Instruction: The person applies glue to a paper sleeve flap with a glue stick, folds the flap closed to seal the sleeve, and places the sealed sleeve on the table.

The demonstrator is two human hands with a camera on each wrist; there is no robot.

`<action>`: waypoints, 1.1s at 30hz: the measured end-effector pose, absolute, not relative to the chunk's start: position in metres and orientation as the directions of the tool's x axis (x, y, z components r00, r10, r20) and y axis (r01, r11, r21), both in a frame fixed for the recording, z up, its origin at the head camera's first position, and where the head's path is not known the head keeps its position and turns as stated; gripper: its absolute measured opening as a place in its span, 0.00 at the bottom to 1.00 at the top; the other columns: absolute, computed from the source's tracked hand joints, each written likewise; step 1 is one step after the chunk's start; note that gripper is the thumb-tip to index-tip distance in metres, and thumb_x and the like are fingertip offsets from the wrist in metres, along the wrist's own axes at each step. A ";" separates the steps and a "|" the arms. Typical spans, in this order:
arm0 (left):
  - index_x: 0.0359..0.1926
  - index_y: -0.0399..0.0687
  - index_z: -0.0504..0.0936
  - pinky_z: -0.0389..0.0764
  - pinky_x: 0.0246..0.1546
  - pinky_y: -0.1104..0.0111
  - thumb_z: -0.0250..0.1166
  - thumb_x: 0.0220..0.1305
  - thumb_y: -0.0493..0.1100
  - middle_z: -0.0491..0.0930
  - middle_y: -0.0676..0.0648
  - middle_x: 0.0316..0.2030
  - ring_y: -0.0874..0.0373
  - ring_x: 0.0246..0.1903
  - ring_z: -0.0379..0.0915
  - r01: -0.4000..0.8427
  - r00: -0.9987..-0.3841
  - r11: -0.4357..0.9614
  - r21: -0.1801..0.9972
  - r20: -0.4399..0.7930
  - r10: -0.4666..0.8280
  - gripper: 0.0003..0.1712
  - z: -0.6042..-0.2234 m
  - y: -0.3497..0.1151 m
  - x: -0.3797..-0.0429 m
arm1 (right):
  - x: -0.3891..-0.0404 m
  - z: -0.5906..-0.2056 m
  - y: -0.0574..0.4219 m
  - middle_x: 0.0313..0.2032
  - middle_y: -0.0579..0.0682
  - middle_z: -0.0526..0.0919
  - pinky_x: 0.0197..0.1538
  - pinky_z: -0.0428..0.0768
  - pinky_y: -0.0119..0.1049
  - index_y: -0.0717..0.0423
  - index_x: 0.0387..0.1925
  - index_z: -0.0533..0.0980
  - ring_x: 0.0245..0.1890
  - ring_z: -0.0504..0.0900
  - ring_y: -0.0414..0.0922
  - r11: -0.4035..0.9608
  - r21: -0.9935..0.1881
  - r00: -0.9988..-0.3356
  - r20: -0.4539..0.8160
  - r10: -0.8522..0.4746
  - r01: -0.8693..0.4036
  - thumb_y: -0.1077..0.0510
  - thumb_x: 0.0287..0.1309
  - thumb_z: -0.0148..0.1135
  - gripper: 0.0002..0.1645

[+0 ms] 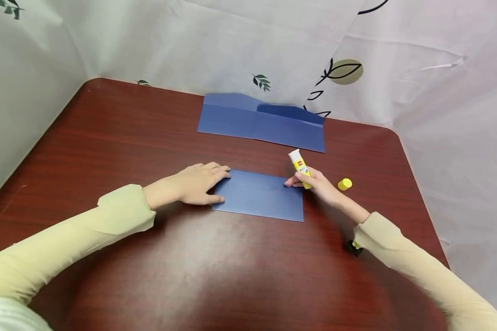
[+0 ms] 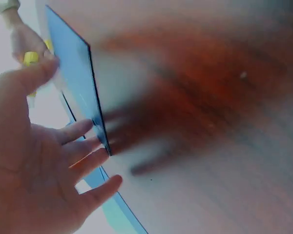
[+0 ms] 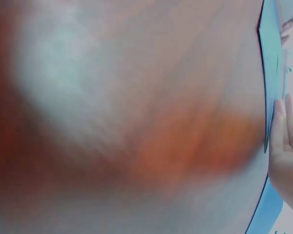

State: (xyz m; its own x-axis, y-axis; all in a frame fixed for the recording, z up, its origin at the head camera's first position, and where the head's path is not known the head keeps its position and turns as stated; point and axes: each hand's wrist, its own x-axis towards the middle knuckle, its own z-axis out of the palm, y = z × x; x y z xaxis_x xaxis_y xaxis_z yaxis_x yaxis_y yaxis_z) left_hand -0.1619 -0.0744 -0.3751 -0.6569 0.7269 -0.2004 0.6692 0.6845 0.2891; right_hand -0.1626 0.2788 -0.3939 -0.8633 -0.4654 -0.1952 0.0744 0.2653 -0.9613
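Note:
A blue paper envelope [image 1: 257,195] lies in the middle of the table. My left hand [image 1: 200,184] rests at its left end, fingers spread and thumb on the paper; the left wrist view shows those fingertips along the envelope's edge [image 2: 78,68]. My right hand [image 1: 316,186] grips a yellow and white glue stick [image 1: 300,168], its white end pointing up and away. Fingertips of that hand touch the envelope's upper right corner. In the right wrist view the right hand [image 3: 288,161] shows only at the right margin, the glue stick mostly out of frame.
A second blue paper piece [image 1: 265,124], creased with raised flaps, lies at the table's back edge against the white patterned curtain [image 1: 215,41]. Right of my right hand lies a yellow cap [image 1: 345,184]. A small black and yellow object [image 1: 353,248] sits partly under the right sleeve.

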 end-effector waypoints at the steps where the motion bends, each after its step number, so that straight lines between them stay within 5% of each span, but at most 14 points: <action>1: 0.69 0.45 0.65 0.63 0.65 0.50 0.61 0.62 0.60 0.62 0.44 0.70 0.49 0.69 0.57 0.683 -0.654 0.673 0.284 -0.172 0.737 0.39 -0.376 -0.074 -0.164 | -0.162 -0.394 0.279 0.37 0.36 0.86 0.51 0.78 0.25 0.80 0.53 0.66 0.42 0.83 0.33 0.267 -0.961 -0.865 -0.188 -0.465 0.065 0.55 0.74 0.41 0.26; 13: 0.65 0.49 0.71 0.68 0.56 0.51 0.66 0.58 0.59 0.69 0.46 0.63 0.49 0.63 0.62 0.710 -0.667 0.659 0.248 -0.063 0.743 0.37 -0.383 -0.071 -0.169 | -0.152 -0.396 0.286 0.39 0.40 0.86 0.50 0.78 0.27 0.73 0.53 0.69 0.43 0.83 0.35 0.342 -0.939 -0.880 -0.144 -0.453 -0.022 0.55 0.73 0.45 0.22; 19: 0.65 0.49 0.71 0.68 0.55 0.51 0.66 0.59 0.58 0.70 0.46 0.63 0.49 0.63 0.62 0.696 -0.678 0.665 0.270 -0.059 0.733 0.37 -0.382 -0.074 -0.167 | -0.151 -0.397 0.289 0.38 0.40 0.86 0.50 0.79 0.26 0.80 0.52 0.65 0.42 0.83 0.35 0.190 -0.981 -0.875 -0.114 -0.471 0.026 0.58 0.73 0.43 0.23; 23: 0.65 0.48 0.71 0.68 0.55 0.51 0.67 0.59 0.57 0.71 0.46 0.62 0.49 0.63 0.62 0.696 -0.681 0.668 0.264 -0.052 0.730 0.36 -0.382 -0.080 -0.167 | -0.148 -0.391 0.289 0.34 0.41 0.85 0.42 0.79 0.26 0.73 0.46 0.68 0.35 0.81 0.36 0.116 -0.993 -0.910 -0.053 -0.411 0.005 0.61 0.72 0.43 0.15; 33: 0.65 0.48 0.70 0.66 0.57 0.47 0.65 0.61 0.53 0.67 0.44 0.65 0.45 0.65 0.59 0.643 -0.736 0.729 0.236 -0.074 0.673 0.33 -0.382 -0.125 -0.165 | -0.127 -0.362 0.292 0.28 0.45 0.73 0.31 0.71 0.33 0.68 0.50 0.70 0.26 0.69 0.41 0.371 -0.927 -0.952 -0.062 -0.299 -0.056 0.61 0.68 0.50 0.15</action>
State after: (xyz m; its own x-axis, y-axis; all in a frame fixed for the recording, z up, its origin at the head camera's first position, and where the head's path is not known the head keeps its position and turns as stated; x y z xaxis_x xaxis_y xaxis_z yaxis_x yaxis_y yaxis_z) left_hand -0.1653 -0.1248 -0.3821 -0.7360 0.6729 -0.0741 0.6427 0.7289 0.2358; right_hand -0.1265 0.2921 -0.3619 -0.9521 -0.2993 -0.0624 -0.0558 0.3708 -0.9270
